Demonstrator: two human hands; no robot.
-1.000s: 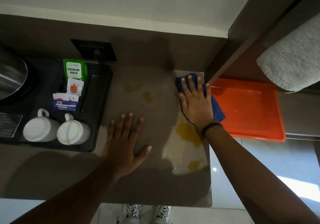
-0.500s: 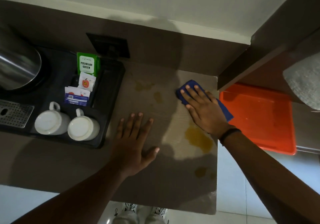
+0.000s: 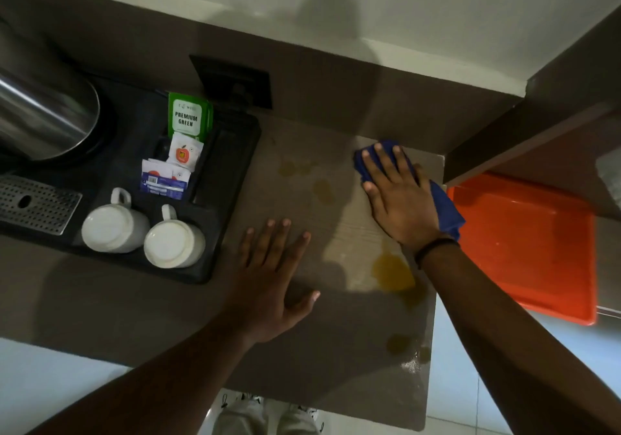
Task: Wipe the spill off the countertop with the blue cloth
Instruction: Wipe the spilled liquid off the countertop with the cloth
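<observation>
My right hand (image 3: 398,196) lies flat on the blue cloth (image 3: 445,209), pressing it onto the brown countertop (image 3: 302,350) near the back right corner. Most of the cloth is hidden under the palm. Yellow spill patches dot the counter: a large one (image 3: 391,271) just below my right wrist, smaller ones (image 3: 324,191) to the left of the cloth, and one (image 3: 400,344) near the front right edge. My left hand (image 3: 274,276) rests flat on the counter with fingers spread, holding nothing.
A black tray (image 3: 232,179) at left holds two upturned white cups (image 3: 114,226), tea sachets (image 3: 186,117) and a steel kettle (image 3: 43,112). An orange tray (image 3: 527,243) sits on a lower shelf at right. A wall socket (image 3: 232,81) is behind.
My right hand has slid the cloth a little leftward along the back of the counter and turned. The left hand stays planted. The view has shifted.
</observation>
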